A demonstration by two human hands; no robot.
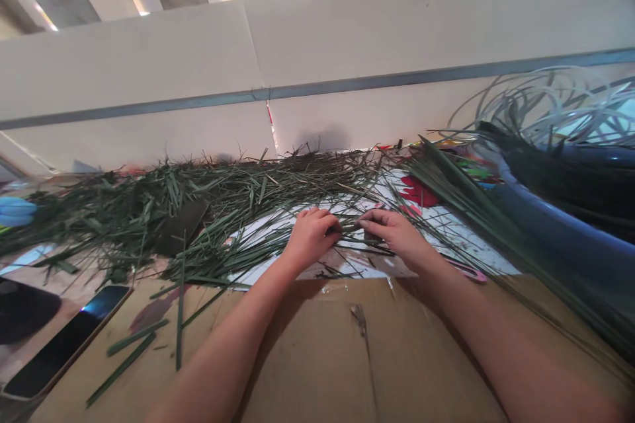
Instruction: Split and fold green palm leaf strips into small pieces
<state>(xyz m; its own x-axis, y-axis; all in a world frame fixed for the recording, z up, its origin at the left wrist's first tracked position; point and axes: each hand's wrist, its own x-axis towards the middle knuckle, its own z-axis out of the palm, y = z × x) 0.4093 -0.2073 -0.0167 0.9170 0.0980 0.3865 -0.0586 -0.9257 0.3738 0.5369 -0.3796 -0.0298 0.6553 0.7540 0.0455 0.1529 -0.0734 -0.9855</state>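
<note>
Grass blades (350,228) lie between and under your hands. Your left hand (313,232) curls loosely, its grip unclear; your right hand (389,231) pinches a blade.

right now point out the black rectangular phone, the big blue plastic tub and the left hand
Black rectangular phone (66,345), head view, middle of its screen.
Big blue plastic tub (570,236), head view, its outer wall.
Left hand (311,236), head view, back of the hand.

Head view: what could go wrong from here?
The right forearm might snag the long green leaves beside the blue plastic basin. It could also knock the pink looped handle nearby. The left forearm might sweep away loose green leaf pieces on the brown cardboard.
</note>
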